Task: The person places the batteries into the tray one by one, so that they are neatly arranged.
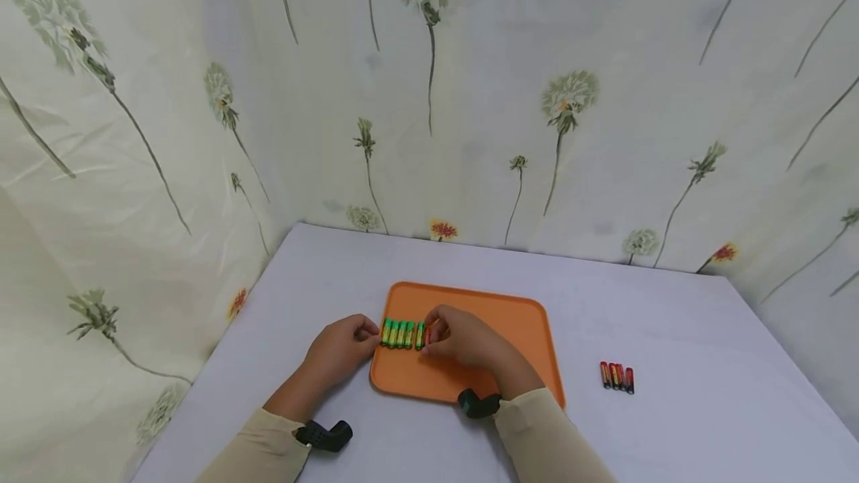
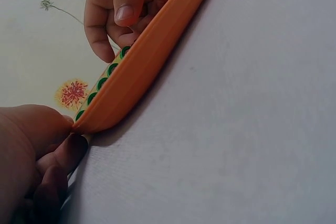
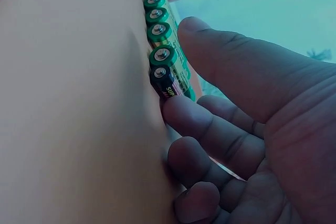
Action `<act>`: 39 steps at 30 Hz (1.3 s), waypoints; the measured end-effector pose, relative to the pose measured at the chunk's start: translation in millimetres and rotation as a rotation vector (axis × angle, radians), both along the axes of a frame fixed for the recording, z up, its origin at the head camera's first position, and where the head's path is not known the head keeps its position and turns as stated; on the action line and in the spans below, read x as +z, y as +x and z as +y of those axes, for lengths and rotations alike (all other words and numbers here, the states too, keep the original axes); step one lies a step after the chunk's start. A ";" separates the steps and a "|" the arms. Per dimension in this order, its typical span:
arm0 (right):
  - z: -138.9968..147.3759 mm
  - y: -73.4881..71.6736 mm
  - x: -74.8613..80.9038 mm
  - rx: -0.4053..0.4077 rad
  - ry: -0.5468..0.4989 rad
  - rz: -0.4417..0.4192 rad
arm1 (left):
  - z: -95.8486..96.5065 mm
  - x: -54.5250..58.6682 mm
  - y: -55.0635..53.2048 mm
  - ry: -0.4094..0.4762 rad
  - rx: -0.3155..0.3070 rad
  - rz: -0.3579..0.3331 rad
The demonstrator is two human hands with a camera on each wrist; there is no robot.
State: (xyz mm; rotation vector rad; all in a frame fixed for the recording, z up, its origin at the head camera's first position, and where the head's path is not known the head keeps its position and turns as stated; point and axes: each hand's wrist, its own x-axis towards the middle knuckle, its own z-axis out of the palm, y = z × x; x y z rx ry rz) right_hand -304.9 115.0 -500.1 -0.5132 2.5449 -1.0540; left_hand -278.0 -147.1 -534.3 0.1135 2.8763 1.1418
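An orange tray (image 1: 496, 308) holds a row of several green batteries (image 1: 397, 334) near its left side. At the right end of that row lies a red-and-black battery (image 3: 167, 83), beside the last green one. My right hand (image 1: 463, 338) is over the tray, its index fingertip touching this battery; the thumb stands apart from it in the right wrist view. With thumb and fingers, my left hand (image 1: 341, 349) pinches the tray's left rim, next to the row. The fingers under the rim are partly hidden in the left wrist view.
To the right of the tray, several red batteries (image 1: 617, 377) lie side by side on the white tabletop (image 1: 678, 334). A flower-patterned cloth (image 1: 496, 95) hangs behind and to the left of the table. Each wrist wears a black device.
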 end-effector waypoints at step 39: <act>43.3 3.3 17.0 -0.110 0.011 -0.020 | -0.6 1.2 0.9 0.008 -0.002 0.012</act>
